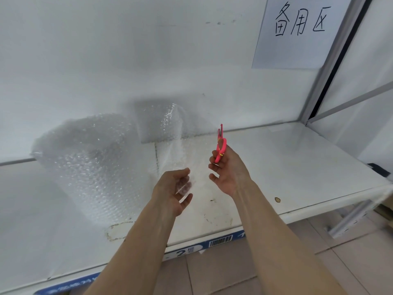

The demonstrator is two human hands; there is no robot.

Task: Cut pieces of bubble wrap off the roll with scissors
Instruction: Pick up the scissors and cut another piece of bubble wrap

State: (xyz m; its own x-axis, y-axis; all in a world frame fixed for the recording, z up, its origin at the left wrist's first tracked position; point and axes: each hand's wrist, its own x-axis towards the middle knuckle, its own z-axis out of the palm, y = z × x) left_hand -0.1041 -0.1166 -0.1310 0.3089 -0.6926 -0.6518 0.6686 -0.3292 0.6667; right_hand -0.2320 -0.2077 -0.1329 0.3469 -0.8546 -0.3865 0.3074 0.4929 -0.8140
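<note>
Bubble wrap roll (89,165): stood on end at the left of the white shelf (287,167), against the back wall; clear, pebbled with small bubbles, glinting where light catches it.
Loose sheet (170,135): drawn off the roll toward the right and forward; the far part is seen rising against the wall, the near part is lifted off the shelf, judged so that a blade can pass under the edge.
Left hand (173,191): held palm-up, fingers curled round the near edge of the sheet; the film is seen blurred across the fingers, judged to be kept taut for cutting.
Scissors (220,144): pink-handled, blades parted and pointed up and away, just right of the sheet and not touching it.
Right hand (226,170): closed round the scissor handles, raised level with the left, judged to be poised for a cut not yet begun.
Paper sign (297,33): handwritten, fixed to the wall at upper right.
Shelf edge label (214,244): blue strip with a barcode.
</note>
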